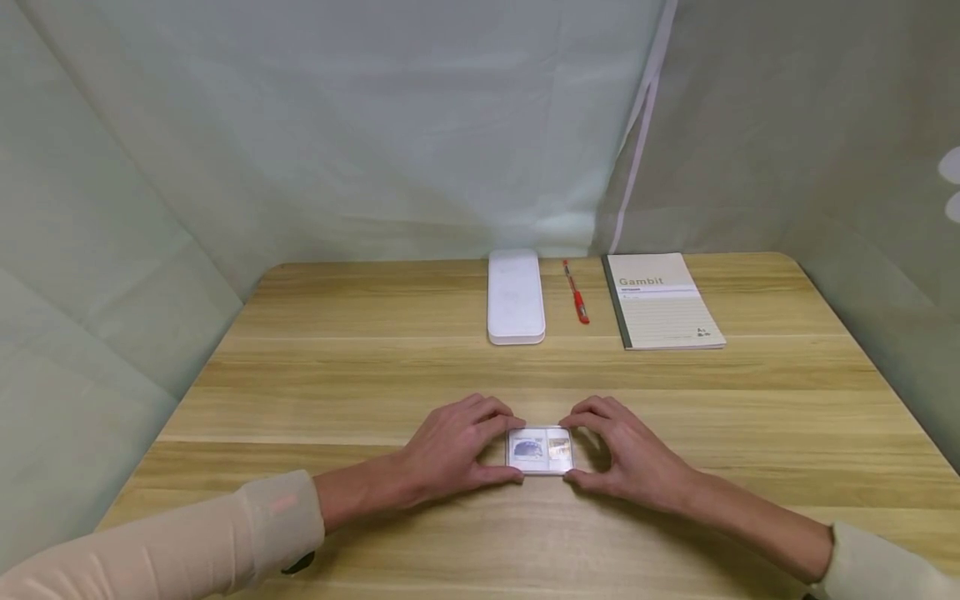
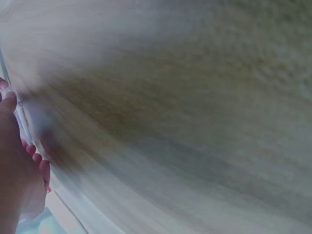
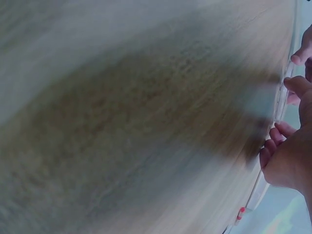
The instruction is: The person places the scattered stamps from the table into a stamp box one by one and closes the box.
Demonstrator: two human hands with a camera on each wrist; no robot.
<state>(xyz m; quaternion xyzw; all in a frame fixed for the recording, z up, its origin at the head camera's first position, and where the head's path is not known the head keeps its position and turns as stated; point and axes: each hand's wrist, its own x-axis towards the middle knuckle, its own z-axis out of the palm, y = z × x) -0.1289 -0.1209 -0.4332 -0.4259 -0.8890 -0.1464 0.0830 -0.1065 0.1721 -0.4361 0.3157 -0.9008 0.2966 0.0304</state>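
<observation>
A small flat, clear-edged rectangular case [image 1: 538, 451] with two little stamp-like pictures inside lies near the front middle of the wooden table. My left hand [image 1: 457, 444] holds its left end, thumb at the near corner and fingers at the far corner. At the right end, my right hand [image 1: 637, 454] grips it the same way, thumb near and fingertips far. The left wrist view catches my left hand [image 2: 22, 170] at its left edge. In the right wrist view, my right hand [image 3: 292, 151] shows at the right edge, with the case seen thinly from the side.
Toward the back of the table [image 1: 337, 367] lies a long white box [image 1: 515, 296] with rounded corners. Right of it are a red pen [image 1: 576, 292] and a notebook [image 1: 663, 302] marked "Gambit". Pale fabric walls [image 1: 390, 125] enclose the table's back and sides.
</observation>
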